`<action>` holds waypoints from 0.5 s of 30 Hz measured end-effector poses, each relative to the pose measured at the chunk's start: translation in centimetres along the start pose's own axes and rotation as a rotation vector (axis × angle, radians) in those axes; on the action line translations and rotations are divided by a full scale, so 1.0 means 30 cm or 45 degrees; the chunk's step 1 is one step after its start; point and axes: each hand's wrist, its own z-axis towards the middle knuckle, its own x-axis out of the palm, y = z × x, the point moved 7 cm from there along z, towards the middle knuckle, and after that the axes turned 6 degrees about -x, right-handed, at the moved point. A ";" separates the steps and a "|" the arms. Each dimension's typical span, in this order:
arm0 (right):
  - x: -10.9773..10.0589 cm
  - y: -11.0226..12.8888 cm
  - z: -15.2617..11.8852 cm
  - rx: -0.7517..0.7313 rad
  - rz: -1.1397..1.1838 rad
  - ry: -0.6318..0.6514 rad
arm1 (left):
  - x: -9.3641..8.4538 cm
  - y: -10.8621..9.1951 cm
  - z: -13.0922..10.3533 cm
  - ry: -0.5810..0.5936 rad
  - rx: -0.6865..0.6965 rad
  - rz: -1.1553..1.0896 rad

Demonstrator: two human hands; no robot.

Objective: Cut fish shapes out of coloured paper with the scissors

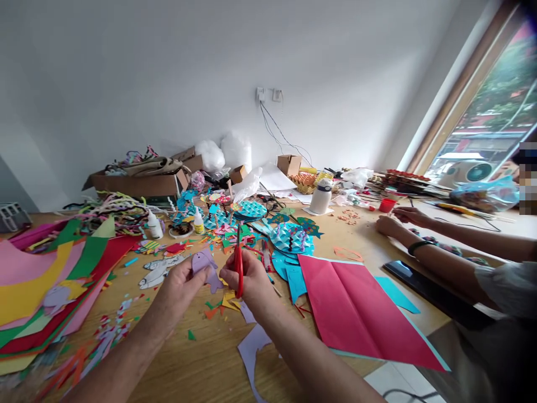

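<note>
Near the middle of the view, my left hand pinches a small purple paper fish cutout with a drawn eye and outline. Just right of it, my right hand is closed on red-handled scissors, whose blades point up and away from me. The fish and the scissors look apart. Below my right wrist lies a curved purple paper offcut on the wooden table. White paper fish cutouts rest beyond my left hand.
Coloured paper sheets cover the left side. A folded red sheet lies right, with a black phone-like object beside it. Glue bottles, a white bottle and paper scraps stand or lie beyond. Another person's hands work at right.
</note>
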 end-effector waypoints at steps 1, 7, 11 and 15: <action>0.007 0.004 0.014 0.001 -0.011 0.020 | -0.012 0.005 0.004 -0.002 -0.010 0.018; 0.060 -0.028 0.080 0.048 -0.033 0.153 | -0.047 0.049 0.026 0.035 -0.037 0.017; 0.040 -0.068 0.086 0.043 0.048 0.075 | -0.083 0.074 0.026 -0.001 -0.026 -0.139; 0.008 -0.104 0.069 0.052 0.126 -0.007 | -0.111 0.102 0.031 -0.060 -0.055 -0.290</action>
